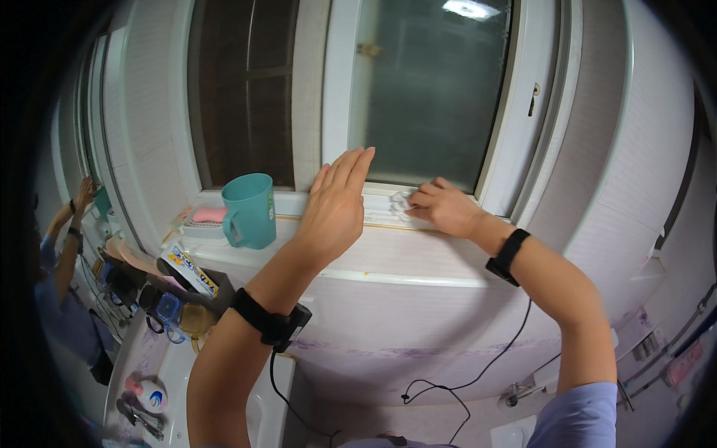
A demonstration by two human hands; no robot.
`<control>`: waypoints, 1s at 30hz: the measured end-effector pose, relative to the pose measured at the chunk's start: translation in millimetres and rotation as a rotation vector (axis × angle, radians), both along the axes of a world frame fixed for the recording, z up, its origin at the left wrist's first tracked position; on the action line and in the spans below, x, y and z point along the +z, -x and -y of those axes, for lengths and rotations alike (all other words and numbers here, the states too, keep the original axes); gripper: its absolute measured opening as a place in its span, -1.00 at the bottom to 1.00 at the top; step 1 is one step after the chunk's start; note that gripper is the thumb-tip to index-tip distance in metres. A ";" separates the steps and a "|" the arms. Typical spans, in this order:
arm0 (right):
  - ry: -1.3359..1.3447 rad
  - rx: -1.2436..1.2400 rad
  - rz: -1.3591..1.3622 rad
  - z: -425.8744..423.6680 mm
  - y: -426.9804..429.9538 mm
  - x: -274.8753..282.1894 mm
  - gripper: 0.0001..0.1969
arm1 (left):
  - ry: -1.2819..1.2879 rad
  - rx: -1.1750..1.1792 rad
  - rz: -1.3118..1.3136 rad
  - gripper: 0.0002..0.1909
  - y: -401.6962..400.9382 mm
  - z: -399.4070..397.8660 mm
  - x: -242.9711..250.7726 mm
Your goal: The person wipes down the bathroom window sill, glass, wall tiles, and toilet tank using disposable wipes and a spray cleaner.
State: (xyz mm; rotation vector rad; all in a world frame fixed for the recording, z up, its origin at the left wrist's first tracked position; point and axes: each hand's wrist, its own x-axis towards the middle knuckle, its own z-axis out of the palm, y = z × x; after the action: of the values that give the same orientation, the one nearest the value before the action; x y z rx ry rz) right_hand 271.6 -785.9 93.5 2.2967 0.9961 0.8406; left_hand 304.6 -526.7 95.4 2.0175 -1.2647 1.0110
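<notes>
My right hand (445, 208) pinches a crumpled white tissue or cloth (400, 204) against the lower track of the white window frame (381, 215), below the frosted glass pane (431, 106). My left hand (338, 204) is raised in front of the frame's middle upright, its fingers straight and close together, with nothing seen in it; its palm side is hidden. A teal plastic mug (249, 210) stands on the tiled sill (437, 252) to the left of my left hand. Beside the mug, a pink bar of soap (209, 215) lies on a white soap dish (204, 229).
A grey holder (224, 291) with a toothpaste box (192, 270) and several hanging cups sits below the sill at left. Under it are a white washbasin (179, 381), a faucet (140, 417) and a pump bottle (150, 395). Black cables (442, 386) hang from both wristbands. A mirror lines the left wall.
</notes>
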 end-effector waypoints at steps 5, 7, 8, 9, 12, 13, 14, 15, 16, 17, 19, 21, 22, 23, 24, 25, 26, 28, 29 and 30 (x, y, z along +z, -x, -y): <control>0.026 -0.083 -0.009 52.0 42.2 11.8 -0.86 | -0.014 -0.019 -0.014 -0.37 1.8 10.9 4.1; 0.059 -0.195 -0.009 69.2 56.4 15.1 -0.90 | -0.017 -0.017 -0.014 -0.37 1.5 17.1 4.6; 0.073 -0.207 0.032 76.9 62.2 16.5 -0.93 | -0.020 -0.029 -0.011 -0.37 -0.2 21.0 4.2; 0.074 -0.213 0.035 82.0 67.5 19.2 -0.93 | -0.022 -0.040 -0.008 -0.37 -1.0 24.4 4.5; 0.166 -0.464 0.105 92.9 79.6 31.1 -0.96 | -0.030 -0.036 -0.008 -0.37 0.8 34.2 5.9; 0.167 -0.466 0.106 93.2 80.0 35.6 -0.96 | -0.029 -0.038 -0.007 -0.37 1.0 36.5 6.8; -0.002 -0.423 0.168 92.7 79.0 39.6 -0.95 | -0.023 -0.031 0.011 -0.38 0.9 38.2 8.0; -0.171 -0.376 0.231 89.6 77.5 44.0 -0.94 | -0.016 -0.022 0.031 -0.38 -0.3 40.0 9.3; -0.260 -0.283 0.253 73.7 72.0 48.9 -0.90 | -0.018 -0.011 0.032 -0.38 -3.1 38.2 10.5; -0.264 -0.270 0.252 56.8 61.3 50.0 -0.90 | -0.002 0.012 0.047 -0.38 -6.4 35.3 12.1; -0.427 -0.158 0.167 22.2 41.3 49.3 -0.89 | 0.014 0.036 0.062 -0.39 -8.2 27.7 13.4; -0.495 -0.157 0.097 -9.6 10.2 40.7 -0.89 | 0.048 0.055 0.018 -0.38 -8.3 16.1 15.8; -0.528 -0.135 0.078 -23.1 -4.8 36.2 -0.89 | 0.047 0.059 0.022 -0.38 -9.0 12.0 15.4; -0.561 -0.111 0.058 -35.6 -20.0 32.2 -0.89 | 0.057 0.060 0.010 -0.38 -10.0 8.0 13.1; -0.590 -0.119 0.048 -47.2 -31.8 30.5 -0.88 | 0.069 0.057 -0.001 -0.37 -10.3 5.1 11.1; -0.620 -0.121 0.037 -58.3 -43.7 29.4 -0.87 | 0.068 0.065 0.005 -0.37 -9.1 1.4 10.5; -0.665 -0.144 0.027 -68.6 -54.4 28.4 -0.87 | 0.072 0.062 0.028 -0.36 -7.4 -1.8 9.5; -0.582 -0.144 0.005 -84.7 -69.2 22.4 -0.87 | 0.064 0.060 0.051 -0.35 -1.8 -12.8 9.1; -0.499 -0.164 -0.013 -89.5 -73.6 18.3 -0.86 | 0.066 0.061 0.054 -0.35 0.5 -16.1 9.5; -0.476 -0.208 0.008 -97.1 -76.3 11.8 -0.83 | 0.065 0.078 0.048 -0.36 2.4 -20.1 8.9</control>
State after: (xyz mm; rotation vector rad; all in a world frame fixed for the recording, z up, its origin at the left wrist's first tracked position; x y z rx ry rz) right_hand 347.9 -688.8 105.3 2.7280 0.5797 1.0861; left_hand 302.2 -506.5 104.2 2.0173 -1.1699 1.1289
